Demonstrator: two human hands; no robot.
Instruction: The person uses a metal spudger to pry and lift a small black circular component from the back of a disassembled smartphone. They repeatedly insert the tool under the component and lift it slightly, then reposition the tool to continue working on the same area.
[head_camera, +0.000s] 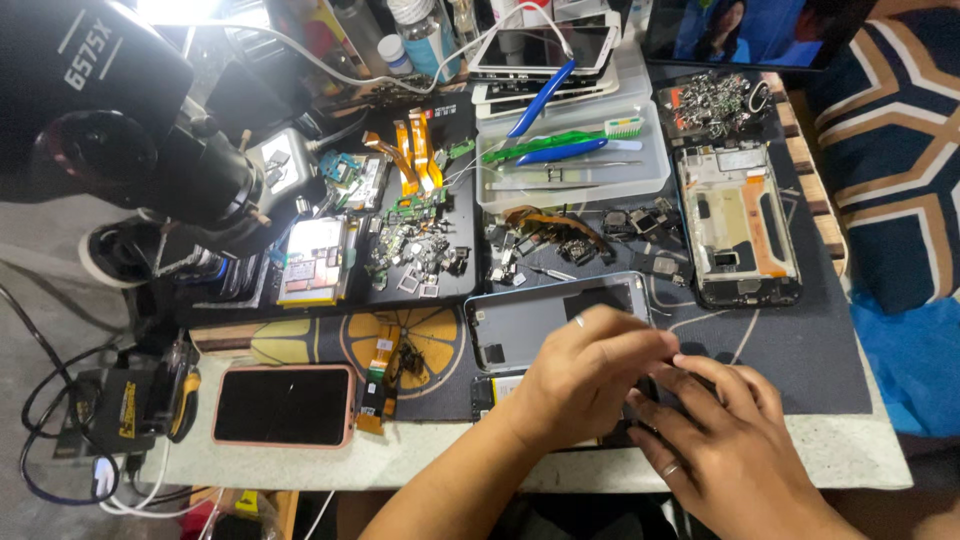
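Well beyond the fingers (655, 352), a clear plastic tray (640, 178) holds a green toothbrush (560, 140), blue spudger (560, 152) and tweezers (560, 176); both hands' fingers pinch a small dark part (660, 385).

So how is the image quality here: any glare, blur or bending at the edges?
Head view: the lamp at the top left is blown out to white, with glare spilling onto the microscope; the left hand and right hand are slightly soft, the parts on the black mat sharp; the wide lens bends the table edge.
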